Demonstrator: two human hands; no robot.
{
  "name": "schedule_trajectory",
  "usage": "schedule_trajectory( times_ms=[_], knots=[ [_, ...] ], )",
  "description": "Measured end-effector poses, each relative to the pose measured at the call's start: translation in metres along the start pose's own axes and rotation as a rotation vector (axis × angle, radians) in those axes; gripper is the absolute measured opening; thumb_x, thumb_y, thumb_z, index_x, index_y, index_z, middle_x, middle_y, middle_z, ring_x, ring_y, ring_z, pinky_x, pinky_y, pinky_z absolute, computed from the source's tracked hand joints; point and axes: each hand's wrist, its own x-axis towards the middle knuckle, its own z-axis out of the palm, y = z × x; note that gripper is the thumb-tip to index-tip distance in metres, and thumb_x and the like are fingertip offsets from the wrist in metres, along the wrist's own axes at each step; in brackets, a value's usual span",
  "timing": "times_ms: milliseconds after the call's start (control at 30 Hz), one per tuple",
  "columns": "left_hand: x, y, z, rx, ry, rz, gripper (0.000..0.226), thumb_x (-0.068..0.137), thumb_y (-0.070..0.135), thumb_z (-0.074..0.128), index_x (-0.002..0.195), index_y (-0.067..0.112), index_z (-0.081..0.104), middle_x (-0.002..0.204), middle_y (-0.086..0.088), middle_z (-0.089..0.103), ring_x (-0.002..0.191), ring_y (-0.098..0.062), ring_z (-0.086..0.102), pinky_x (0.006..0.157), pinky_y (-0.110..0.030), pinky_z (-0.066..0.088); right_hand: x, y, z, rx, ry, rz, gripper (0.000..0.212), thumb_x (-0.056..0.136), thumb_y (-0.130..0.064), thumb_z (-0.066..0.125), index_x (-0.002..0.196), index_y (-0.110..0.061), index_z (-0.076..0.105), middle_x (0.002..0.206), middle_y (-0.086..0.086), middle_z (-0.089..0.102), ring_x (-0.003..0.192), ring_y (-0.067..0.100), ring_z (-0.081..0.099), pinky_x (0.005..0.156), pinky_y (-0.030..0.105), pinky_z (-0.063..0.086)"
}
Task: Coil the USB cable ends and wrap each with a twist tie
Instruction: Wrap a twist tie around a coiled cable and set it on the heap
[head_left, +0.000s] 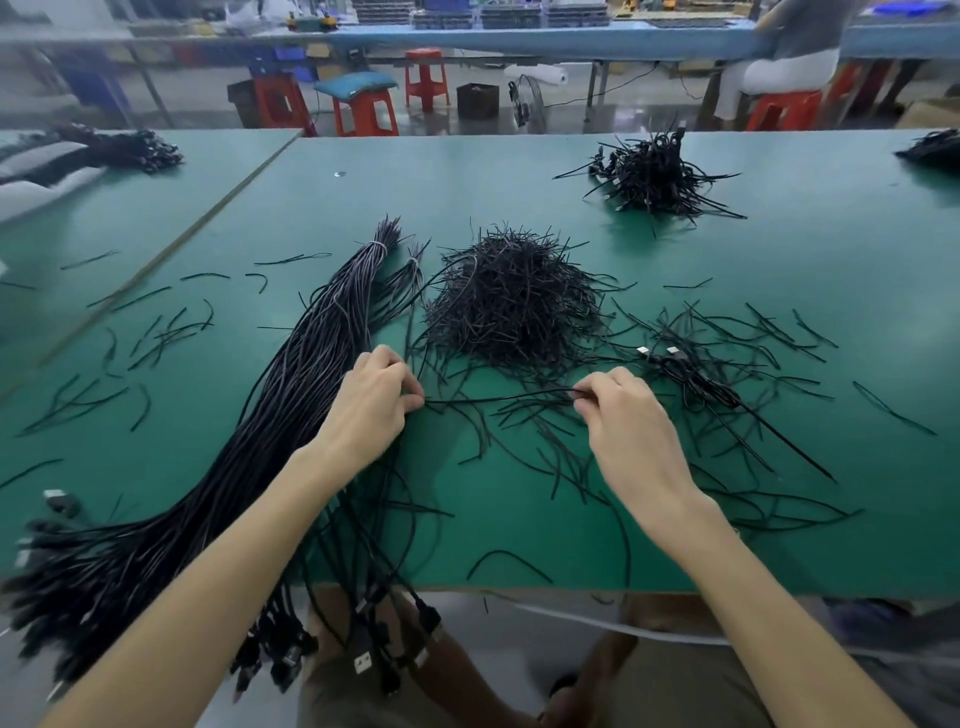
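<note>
– Strand (498, 397) status at that moment?
– One thin black strand was stretched level between both hands, low over the worktop (519, 182), on the near side of the tie heap. Left hand (369, 405) pinched one end, fingers (410, 400) curled tight on it. Right hand (623, 415) pinched the other end the same way. Nothing else was in either hand.
– Tie or cable?
– Couldn't say for sure. It was thin enough for a twist tie, and no plug showed on it.
– Any coil formed?
– None in hand. I judged it the start of a cycle, not mid-wrap.
– Stock to go?
– Lots. USB cable bundle (291, 415) lay just beside the left hand, running diagonally from the far centre to the near left edge, bound near its far end. Plugs (363, 660) hung over the near edge. All uncoiled, as far as I could see.
– Ties?
– Tie heap (511, 306) was big, just beyond the hands. Loose ties (769, 332) were scattered all round it.
– Done work?
– Finished pile (657, 176) sat at the far right, well apart from the hands. It looked like coiled, tied cables, but was too small to confirm. Two cables with silver plugs (670, 358) lay just right of the right hand, state unclear.
– Verdict?
– Early to middle, my guess. The bundle far outweighed the finished pile.
</note>
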Motion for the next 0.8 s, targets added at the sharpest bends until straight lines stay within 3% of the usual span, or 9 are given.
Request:
schedule_trajectory(
  times_ms=[133, 300, 433, 533, 600, 700, 767, 800],
  knots=[
    [-0.001, 0.006, 0.002, -0.028, 0.174, 0.029, 0.010, 0.098, 0.001, 0.061, 0.098, 0.011, 0.061, 0.118, -0.003, 0.054, 0.114, -0.023, 0.047, 0.098, -0.031, 0.035, -0.006, 0.001, -0.004, 0.020, -0.012, -0.023, 0.022, 0.103, -0.029, 0.056, 0.114, -0.013, 0.066, 0.103, 0.000, 0.063, 0.101, 0.017, 0.054, 0.089, 0.033, 0.048],
    [0.005, 0.029, -0.010, -0.347, 0.256, 0.038, 0.021, 0.102, 0.001, 0.054, 0.102, 0.023, 0.055, 0.112, 0.003, 0.065, 0.113, -0.015, 0.056, 0.098, -0.031, 0.045, -0.011, -0.013, -0.007, -0.064, -0.007, -0.105, 0.049, 0.100, -0.030, 0.061, 0.143, -0.010, 0.048, 0.124, 0.004, 0.058, 0.116, 0.021, 0.052, 0.100, 0.035, 0.046],
    [0.007, 0.042, -0.009, -0.326, 0.288, 0.130, 0.007, 0.105, 0.012, 0.054, 0.103, 0.019, 0.056, 0.093, 0.015, 0.062, 0.101, -0.023, 0.060, 0.093, -0.045, 0.050, -0.006, -0.035, -0.005, -0.230, -0.011, -0.187, 0.062, 0.100, -0.036, 0.060, 0.150, -0.010, 0.035, 0.132, 0.007, 0.050, 0.120, 0.024, 0.048, 0.100, 0.036, 0.045],
    [0.007, 0.046, -0.001, -0.352, 0.293, 0.168, 0.007, 0.104, 0.013, 0.056, 0.100, 0.019, 0.056, 0.087, 0.023, 0.062, 0.096, -0.020, 0.062, 0.092, -0.049, 0.050, 0.004, -0.049, 0.003, -0.162, -0.074, -0.202, 0.060, 0.103, -0.039, 0.053, 0.151, -0.009, 0.033, 0.132, 0.007, 0.049, 0.120, 0.025, 0.047, 0.100, 0.038, 0.045],
    [0.006, 0.047, 0.009, -0.278, 0.324, 0.232, 0.008, 0.102, 0.011, 0.060, 0.098, 0.017, 0.057, 0.085, 0.020, 0.063, 0.091, -0.008, 0.059, 0.104, -0.048, 0.046, 0.012, -0.054, 0.012, -0.064, -0.119, -0.184, 0.049, 0.105, -0.038, 0.048, 0.145, -0.009, 0.044, 0.126, 0.007, 0.054, 0.116, 0.025, 0.052, 0.096, 0.039, 0.046],
    [0.000, 0.042, 0.028, -0.131, 0.291, 0.294, 0.016, 0.096, 0.001, 0.066, 0.101, 0.014, 0.059, 0.096, 0.004, 0.073, 0.097, -0.010, 0.065, 0.121, -0.031, 0.029, 0.016, -0.053, 0.029, 0.178, -0.118, -0.067, 0.031, 0.108, -0.034, 0.043, 0.108, -0.011, 0.063, 0.102, 0.004, 0.062, 0.092, 0.027, 0.060, 0.081, 0.047, 0.050],
    [-0.006, 0.040, 0.035, -0.093, 0.253, 0.307, 0.013, 0.096, 0.004, 0.068, 0.103, 0.013, 0.061, 0.099, 0.001, 0.073, 0.100, -0.014, 0.064, 0.111, -0.018, 0.029, 0.013, -0.046, 0.042, 0.287, -0.110, -0.006, 0.032, 0.108, -0.033, 0.044, 0.093, -0.012, 0.064, 0.091, 0.002, 0.063, 0.083, 0.024, 0.059, 0.078, 0.047, 0.050],
    [-0.009, 0.040, 0.036, -0.076, 0.237, 0.315, 0.007, 0.099, 0.010, 0.066, 0.103, 0.013, 0.061, 0.097, 0.001, 0.072, 0.097, -0.018, 0.064, 0.103, -0.018, 0.033, 0.010, -0.042, 0.048, 0.316, -0.103, 0.004, 0.032, 0.107, -0.032, 0.045, 0.091, -0.012, 0.064, 0.089, 0.000, 0.063, 0.082, 0.021, 0.059, 0.077, 0.045, 0.050]
  ],
)
